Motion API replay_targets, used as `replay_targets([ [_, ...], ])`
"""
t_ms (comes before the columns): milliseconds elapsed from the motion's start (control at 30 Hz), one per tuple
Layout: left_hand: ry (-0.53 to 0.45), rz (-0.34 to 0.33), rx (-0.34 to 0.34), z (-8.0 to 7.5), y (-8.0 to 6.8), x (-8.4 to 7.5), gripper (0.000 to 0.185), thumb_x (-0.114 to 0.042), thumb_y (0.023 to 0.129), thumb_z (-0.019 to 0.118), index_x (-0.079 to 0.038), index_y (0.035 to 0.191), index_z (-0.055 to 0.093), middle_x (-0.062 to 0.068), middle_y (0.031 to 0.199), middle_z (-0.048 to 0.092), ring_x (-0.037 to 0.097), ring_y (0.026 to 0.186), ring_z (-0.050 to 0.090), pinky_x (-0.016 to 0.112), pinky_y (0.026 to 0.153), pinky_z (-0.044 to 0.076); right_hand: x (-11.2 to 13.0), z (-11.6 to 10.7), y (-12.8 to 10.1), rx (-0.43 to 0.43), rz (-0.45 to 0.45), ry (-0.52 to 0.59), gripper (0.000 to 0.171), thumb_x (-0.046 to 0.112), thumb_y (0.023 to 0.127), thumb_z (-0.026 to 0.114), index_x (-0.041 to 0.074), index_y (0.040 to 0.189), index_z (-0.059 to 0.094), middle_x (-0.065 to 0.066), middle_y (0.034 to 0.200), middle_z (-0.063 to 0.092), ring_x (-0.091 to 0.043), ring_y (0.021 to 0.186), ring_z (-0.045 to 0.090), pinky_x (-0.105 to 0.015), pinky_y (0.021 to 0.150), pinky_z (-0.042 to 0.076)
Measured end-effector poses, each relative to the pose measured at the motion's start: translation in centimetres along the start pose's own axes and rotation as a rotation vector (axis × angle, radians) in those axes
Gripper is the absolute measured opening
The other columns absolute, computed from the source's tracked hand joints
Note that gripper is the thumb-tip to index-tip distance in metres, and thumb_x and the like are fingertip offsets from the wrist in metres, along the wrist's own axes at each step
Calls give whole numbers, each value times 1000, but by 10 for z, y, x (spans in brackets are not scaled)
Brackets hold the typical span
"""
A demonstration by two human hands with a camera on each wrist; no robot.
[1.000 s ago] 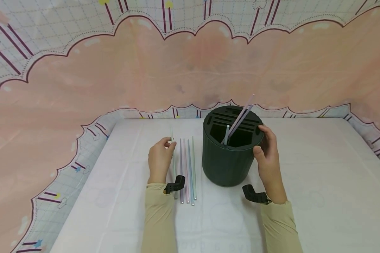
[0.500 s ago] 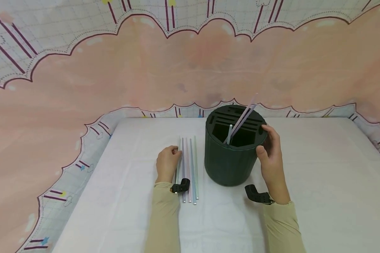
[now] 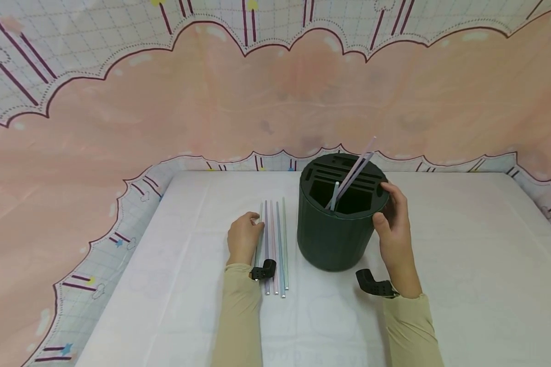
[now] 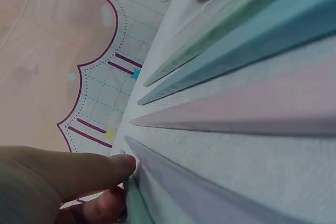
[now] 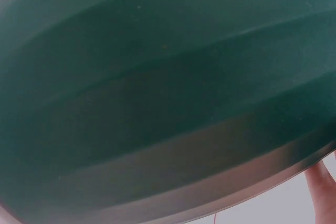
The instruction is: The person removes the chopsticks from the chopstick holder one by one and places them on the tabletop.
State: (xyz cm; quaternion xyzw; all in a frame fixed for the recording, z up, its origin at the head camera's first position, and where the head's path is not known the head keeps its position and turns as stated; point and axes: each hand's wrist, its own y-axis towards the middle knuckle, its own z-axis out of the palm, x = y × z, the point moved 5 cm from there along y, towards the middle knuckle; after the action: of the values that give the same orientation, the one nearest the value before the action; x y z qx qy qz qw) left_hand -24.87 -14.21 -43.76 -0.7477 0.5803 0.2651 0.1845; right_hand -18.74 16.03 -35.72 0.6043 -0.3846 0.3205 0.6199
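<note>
My left hand lies at the left end of a row of thin pastel straws on the white table. Its thumb and finger pinch the tip of a green straw. Beside that straw lie a purple straw, a pink straw, a blue straw and a light green straw, roughly parallel. My right hand grips the right side of a dark green round utensil holder, thumb in front near the rim. Several straws lean in its large front opening.
The holder's top has several long slots behind the large opening. White cloth covers the table. A patterned peach curtain hangs behind and to the left. Each wrist wears a black camera mount.
My left hand has moved right and down with the green straw, bringing it close beside the purple straw. The right hand keeps its grip on the holder; the head view has shifted slightly.
</note>
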Motion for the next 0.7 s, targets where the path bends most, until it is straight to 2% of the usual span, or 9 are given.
replay_targets([
  [167,-12,18,36,-5,1,-1,32,-29,85,58,-14,113,61,2,86,63,19,67,55,32,54,43,1,0,0,4,3,15,56,32,88,54,18,137,29,-6,139,30,-24,125,31,-27,99,31],
  [300,-63,98,99,-13,0,-11,35,-34,89,52,-16,118,58,2,91,63,16,62,55,29,53,42,0,1,0,3,11,35,57,33,87,55,19,137,30,-5,138,30,-23,125,32,-26,98,31],
  [400,-96,165,129,-20,-3,-22,36,-37,89,50,-17,119,57,2,93,63,14,67,57,28,55,43,0,0,0,0,12,28,58,34,87,55,20,137,30,-4,138,31,-23,124,33,-25,97,32],
  [467,-122,200,100,-26,-5,-31,34,-37,89,50,-18,117,58,0,92,63,13,71,58,28,56,44,0,0,0,0,11,23,57,34,87,55,21,137,30,-4,138,31,-23,123,34,-25,97,32],
  [700,-245,357,-132,-56,-18,-65,24,-29,90,51,-19,109,62,-5,81,62,10,70,56,28,57,43,0,0,1,2,13,28,58,34,87,55,21,137,30,-5,137,32,-24,122,35,-23,96,33],
])
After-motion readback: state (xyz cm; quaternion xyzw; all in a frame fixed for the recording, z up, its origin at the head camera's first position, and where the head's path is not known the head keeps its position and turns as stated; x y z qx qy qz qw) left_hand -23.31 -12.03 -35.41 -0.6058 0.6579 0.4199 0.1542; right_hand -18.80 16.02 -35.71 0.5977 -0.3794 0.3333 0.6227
